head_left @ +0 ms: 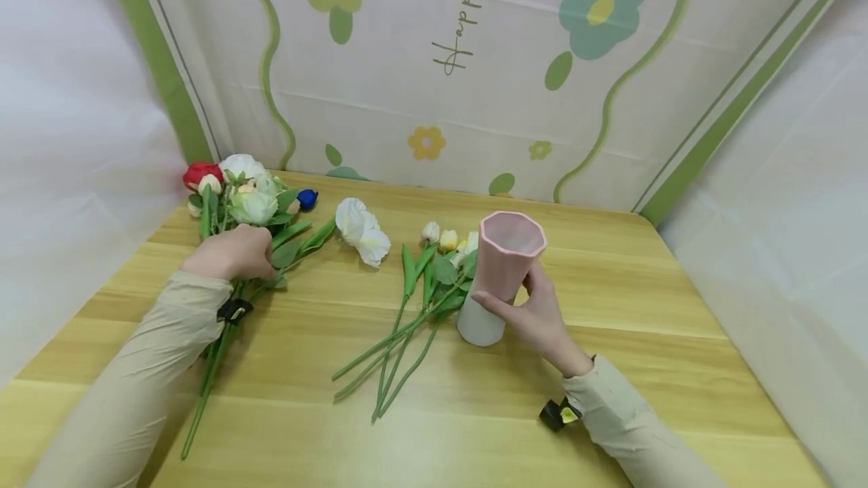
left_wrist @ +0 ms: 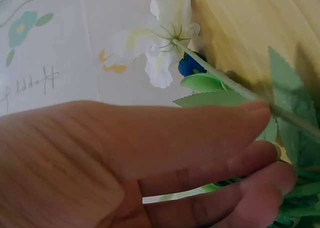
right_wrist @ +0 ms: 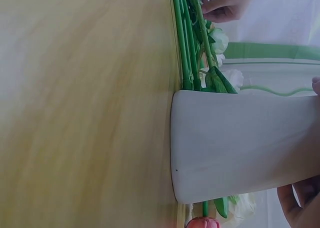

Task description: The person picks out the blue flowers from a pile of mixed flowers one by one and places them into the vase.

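On the left, my left hand (head_left: 233,252) pinches the thin green stem (left_wrist: 225,80) of a white flower (head_left: 362,232) between thumb and fingers. The flower's broad petals point right, above the table. Beneath that hand lies a heap of artificial flowers (head_left: 254,202), with white, red and blue heads and long stems. My right hand (head_left: 536,315) grips an octagonal vase (head_left: 511,269), pink above and white below, thumb in front. Its base rests on the wood in the right wrist view. Just left of the vase lie several pale tulips (head_left: 430,232) with crossed green stems.
The wooden table (head_left: 610,292) ends at a flower-printed cloth (head_left: 380,81) behind. White sheets (head_left: 780,172) hang on both sides. A pink flower head (right_wrist: 202,223) shows beyond the vase in the right wrist view. A black strap piece (head_left: 559,414) sits by the right sleeve.
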`<state>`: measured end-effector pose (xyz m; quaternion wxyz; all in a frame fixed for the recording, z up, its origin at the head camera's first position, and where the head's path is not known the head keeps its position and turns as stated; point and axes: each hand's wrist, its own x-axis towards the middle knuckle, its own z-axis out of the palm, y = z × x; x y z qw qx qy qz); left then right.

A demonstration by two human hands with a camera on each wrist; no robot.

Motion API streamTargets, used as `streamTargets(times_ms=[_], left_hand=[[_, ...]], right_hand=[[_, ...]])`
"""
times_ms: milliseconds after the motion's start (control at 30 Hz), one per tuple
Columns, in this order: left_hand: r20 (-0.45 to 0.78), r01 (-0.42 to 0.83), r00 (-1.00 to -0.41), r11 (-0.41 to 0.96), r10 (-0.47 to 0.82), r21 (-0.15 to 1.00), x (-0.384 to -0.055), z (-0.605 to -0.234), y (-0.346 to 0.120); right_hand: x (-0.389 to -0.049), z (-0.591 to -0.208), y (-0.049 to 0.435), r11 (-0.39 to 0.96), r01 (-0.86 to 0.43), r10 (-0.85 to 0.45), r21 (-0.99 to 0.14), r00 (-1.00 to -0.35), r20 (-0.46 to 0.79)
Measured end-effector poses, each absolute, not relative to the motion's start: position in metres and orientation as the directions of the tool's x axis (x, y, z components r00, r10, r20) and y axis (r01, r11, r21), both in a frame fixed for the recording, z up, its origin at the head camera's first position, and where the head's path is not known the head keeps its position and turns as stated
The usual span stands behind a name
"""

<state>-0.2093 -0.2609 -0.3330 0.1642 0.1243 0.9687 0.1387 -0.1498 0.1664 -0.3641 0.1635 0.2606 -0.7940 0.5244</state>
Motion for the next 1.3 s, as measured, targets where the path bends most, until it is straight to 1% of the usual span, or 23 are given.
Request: streamTargets(times_ms=[600, 767, 1000, 1300], left_hand=[[-0.226, 0.283, -0.908, 0.914, 0.353, 0.29, -0.213, -0.346, -0.252], [-0.185, 0.307, -0.913, 0.909, 0.365, 0.281, -0.213, -0.346, -0.249], [-0.104, 0.333, -0.926, 0.914, 0.364, 0.233, -0.211, -0.344, -0.242], [0.022, 0.372, -0.926, 0.904, 0.376, 0.213, -0.207, -0.334, -0.236]], right_hand=[[-0.15, -0.365, 0.167, 0.321, -0.584, -0.249, -0.746, -0.812, 0.528], [-0.15, -0.364, 0.168, 0.321, -0.589, -0.248, -0.742, -0.808, 0.534], [-0.15, -0.364, 0.168, 0.315, -0.601, -0.251, -0.734, -0.799, 0.547], [-0.151, -0.365, 0.167, 0.312, -0.597, -0.247, -0.739, -0.802, 0.543]])
